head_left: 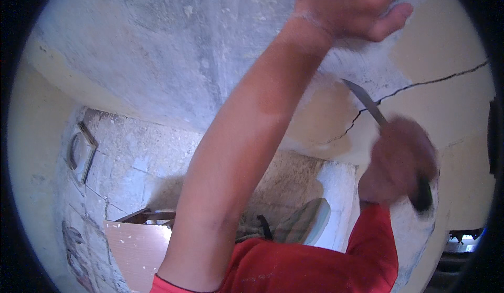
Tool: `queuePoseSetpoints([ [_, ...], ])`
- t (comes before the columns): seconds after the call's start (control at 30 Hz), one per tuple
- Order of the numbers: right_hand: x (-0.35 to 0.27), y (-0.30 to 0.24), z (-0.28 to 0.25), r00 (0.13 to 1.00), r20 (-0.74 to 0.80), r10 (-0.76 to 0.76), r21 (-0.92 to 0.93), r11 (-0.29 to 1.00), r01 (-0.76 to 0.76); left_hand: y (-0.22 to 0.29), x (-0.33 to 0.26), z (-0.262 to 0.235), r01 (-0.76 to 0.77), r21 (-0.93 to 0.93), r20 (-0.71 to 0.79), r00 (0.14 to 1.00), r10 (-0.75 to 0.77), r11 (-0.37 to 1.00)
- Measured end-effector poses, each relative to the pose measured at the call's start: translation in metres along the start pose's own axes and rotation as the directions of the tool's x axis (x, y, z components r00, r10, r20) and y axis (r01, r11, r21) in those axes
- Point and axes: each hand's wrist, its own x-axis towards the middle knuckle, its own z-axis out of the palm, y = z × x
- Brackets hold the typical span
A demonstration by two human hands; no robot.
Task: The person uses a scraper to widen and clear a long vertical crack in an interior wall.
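Note:
A knife [366,100] with a narrow, pointed metal blade and a dark handle is gripped in my right hand [403,159]. The hand is blurred by motion. Its blade points up and left, in front of a black crack in the plaster wall [252,46]; whether the tip touches the wall I cannot tell. Higher up, my left hand [353,7] rests on or close to the wall, its thumb stretched out to the right. Most of its other fingers lie beyond the top of the picture. Nothing shows in it.
Pale yellow paint surrounds the patchy grey wall. Below is a speckled floor. A light wooden board [139,251] stands at lower left, near a hexagonal frame [81,153]. Behind my red shirt, a rounded greenish panel [317,222] shows. Dark objects [457,264] sit at lower right.

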Motion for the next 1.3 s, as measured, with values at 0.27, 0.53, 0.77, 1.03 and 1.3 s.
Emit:
queuePoseSetpoints([
  [0.27, -0.009, 0.0, -0.003, 0.994, 0.004, 0.109, 0.285, 0.953, -0.105, -0.006, -0.005, -0.002, 0.006, -0.047, -0.03, 1.0, -0.007, 0.999],
  [0.53, 0.001, -0.003, 0.001, 0.993, 0.039, 0.11, 0.161, 0.98, -0.115, -0.001, -0.008, 0.005, 0.017, -0.055, -0.058, 0.998, -0.02, 0.998],
  [0.77, 0.007, -0.035, -0.044, 0.999, 0.02, -0.039, 0.312, 0.95, 0.031, -0.002, -0.002, -0.005, 0.021, 0.023, 0.058, 0.998, -0.023, 0.999],
  [1.03, -0.01, -0.02, -0.018, 0.954, 0.066, 0.292, 0.313, 0.902, -0.298, 0.002, -0.002, 0.0, 0.044, -0.037, 0.03, 0.999, -0.043, 0.998],
  [1.3, 0.01, -0.037, -0.022, 0.68, 0.13, 0.721, -0.976, 0.214, -0.04, 0.0, 0.008, -0.006, 0.021, -0.001, 0.061, 0.998, -0.021, 1.0],
])
